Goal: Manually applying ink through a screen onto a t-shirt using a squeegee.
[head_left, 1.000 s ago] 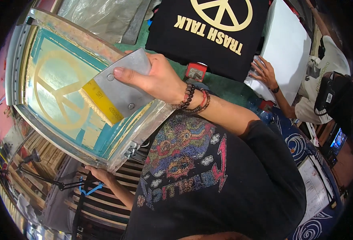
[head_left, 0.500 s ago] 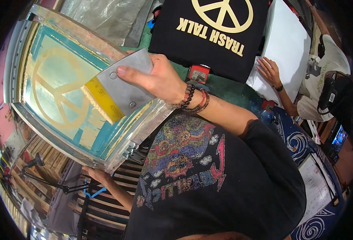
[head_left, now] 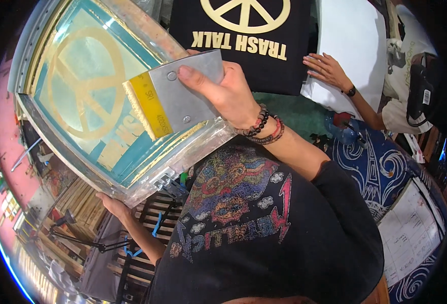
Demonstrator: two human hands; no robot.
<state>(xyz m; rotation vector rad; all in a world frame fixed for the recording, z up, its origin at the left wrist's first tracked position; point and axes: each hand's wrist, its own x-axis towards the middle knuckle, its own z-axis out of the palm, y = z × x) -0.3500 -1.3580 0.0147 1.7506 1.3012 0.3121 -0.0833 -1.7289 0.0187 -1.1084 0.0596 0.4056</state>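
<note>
Behind and around the work, the wide head view shows a pink wall (head_left: pixel 3 147) at the far left, stacked wooden pieces (head_left: pixel 79 215) below it, and a dark blue cloth (head_left: pixel 347 162) with white swirls at the right. A sheet of paper (head_left: pixel 406 228) lies on the cloth. Near the top, a black garment (head_left: pixel 233 76) bears a cream peace symbol and lettering, with part of a green surface (head_left: pixel 287 109) showing below it.

The printing screen (head_left: pixel 205 143) fills the upper left, tilted across the view; its mesh carries a peace symbol (head_left: pixel 84 93) within a teal border. In front of the mesh, the right hand (head_left: pixel 233 93) has a squeegee (head_left: pixel 172 99) firmly gripped by its grey metal holder, thumb pressed on the face and the other fingers mostly hidden behind. The yellow blade (head_left: pixel 152 111) points left, its edge coated in cream ink. Beaded bracelets (head_left: pixel 264 124) circle that wrist.

The left hand (head_left: pixel 114 205) touches the screen's lower corner; its fingers are largely hidden, so how tightly it closes cannot be told. At the right, a co-worker's hand (head_left: pixel 330 71) rests on a white sheet (head_left: pixel 355 40).
</note>
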